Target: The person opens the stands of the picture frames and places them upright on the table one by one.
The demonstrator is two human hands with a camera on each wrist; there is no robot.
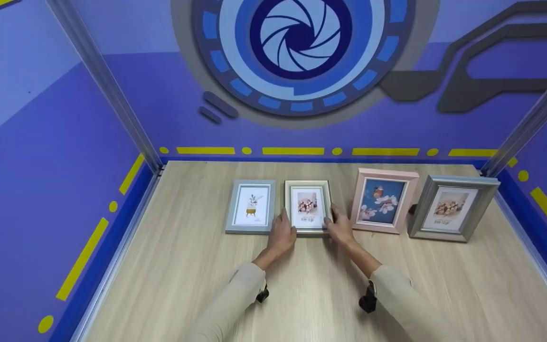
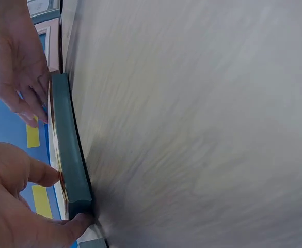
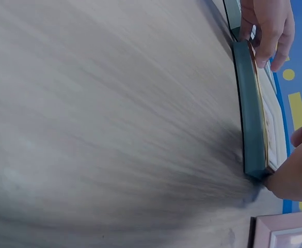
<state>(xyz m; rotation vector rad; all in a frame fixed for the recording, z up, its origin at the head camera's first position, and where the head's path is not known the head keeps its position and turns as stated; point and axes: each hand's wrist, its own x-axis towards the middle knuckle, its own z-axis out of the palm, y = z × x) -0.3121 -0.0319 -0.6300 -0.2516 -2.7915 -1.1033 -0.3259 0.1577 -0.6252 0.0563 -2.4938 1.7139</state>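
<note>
A gold-edged picture frame (image 1: 307,207) with a flower print is held between both hands at its two sides. My left hand (image 1: 282,235) grips the left side near the lower corner; in the left wrist view its thumb and a finger (image 2: 46,173) pinch the edge. On the opposite side, my right hand (image 1: 341,229) holds the lower right part, with its fingertips at the corner in the right wrist view. The frame's dark green side (image 3: 250,111) shows close over the tabletop. Just left is a light blue picture frame (image 1: 230,209) with a plant print.
To the right stand a pink picture frame (image 1: 356,202) with a blossom print and a grey picture frame (image 1: 420,209) at the far right. The wooden table (image 1: 183,266) ends at a blue back wall (image 1: 150,109), with metal posts (image 1: 112,90) at the corners.
</note>
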